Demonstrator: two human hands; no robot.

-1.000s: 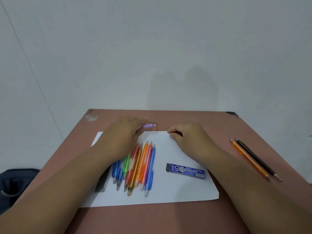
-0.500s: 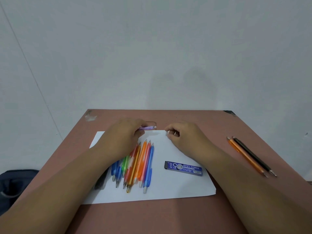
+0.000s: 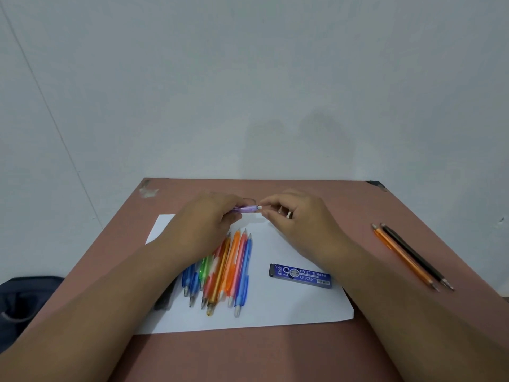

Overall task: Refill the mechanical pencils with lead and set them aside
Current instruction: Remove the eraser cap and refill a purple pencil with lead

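Observation:
My left hand [image 3: 205, 220] grips a clear purple mechanical pencil [image 3: 248, 209], held level above the far edge of the white paper [image 3: 289, 307]. My right hand [image 3: 296, 219] has its fingertips pinched together at the pencil's open right end; whether it holds a lead or a cap is too small to tell. Several coloured mechanical pencils [image 3: 228, 267] lie side by side on the paper under my left wrist. A blue pencil-lead case [image 3: 300, 275] lies on the paper near my right forearm.
An orange pencil [image 3: 405, 257] and a black pencil [image 3: 416, 256] lie together on the brown table [image 3: 248, 354] at the right. A dark object [image 3: 165, 297] shows beside my left forearm. A dark bag [image 3: 22, 301] sits on the floor at left. A white wall stands behind the table.
My right hand moved left until its pinched fingertips met the end of the purple pencil. My left hand raised the pencil slightly.

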